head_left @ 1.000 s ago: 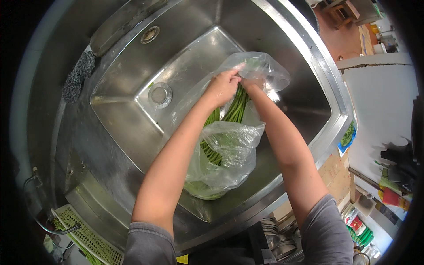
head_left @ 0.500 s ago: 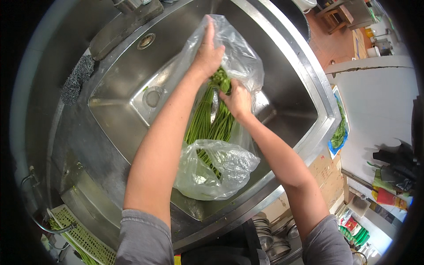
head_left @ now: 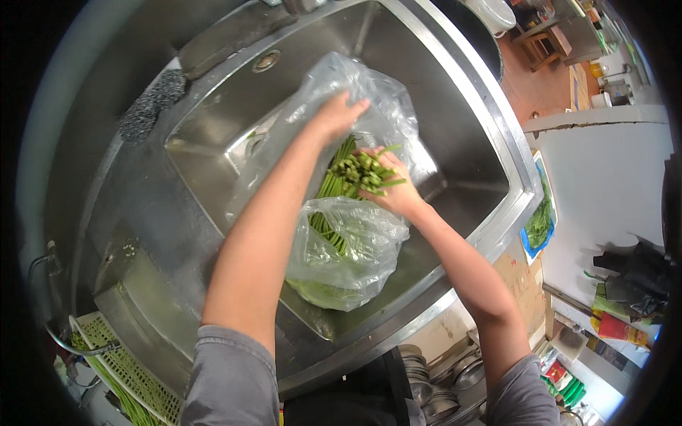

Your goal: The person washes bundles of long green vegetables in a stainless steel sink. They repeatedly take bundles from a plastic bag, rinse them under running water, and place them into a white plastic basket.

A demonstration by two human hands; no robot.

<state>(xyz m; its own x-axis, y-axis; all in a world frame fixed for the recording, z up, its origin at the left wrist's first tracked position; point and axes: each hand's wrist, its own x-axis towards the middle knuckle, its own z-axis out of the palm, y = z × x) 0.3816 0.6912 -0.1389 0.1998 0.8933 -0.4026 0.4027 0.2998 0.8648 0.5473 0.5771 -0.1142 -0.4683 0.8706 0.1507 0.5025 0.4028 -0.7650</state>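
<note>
A clear plastic bag (head_left: 341, 255) lies in the steel sink (head_left: 469, 113), with long thin green vegetable stems inside it. My right hand (head_left: 394, 186) grips a bundle of green stems (head_left: 364, 170) at the bag's opening. The cut ends of the bundle face up toward me, and the rest of the stems run down into the bag. Against the far part of the bag is my left hand (head_left: 337, 117), its thumb held apart from the fingers. Part of its fingers are hard to make out.
A dark scouring pad (head_left: 151, 106) rests on the ledge at left. At lower left is a pale green plastic basket (head_left: 128, 366) holding more long stems. Leafy greens on a blue-edged tray (head_left: 541, 224) are at right. Metal bowls (head_left: 440, 405) sit below the sink's front edge.
My right hand has tilted the bundle up, so its cut ends now face me. My left hand has drawn back nearer, and the bag has spread to the left. The view has shifted slightly.
</note>
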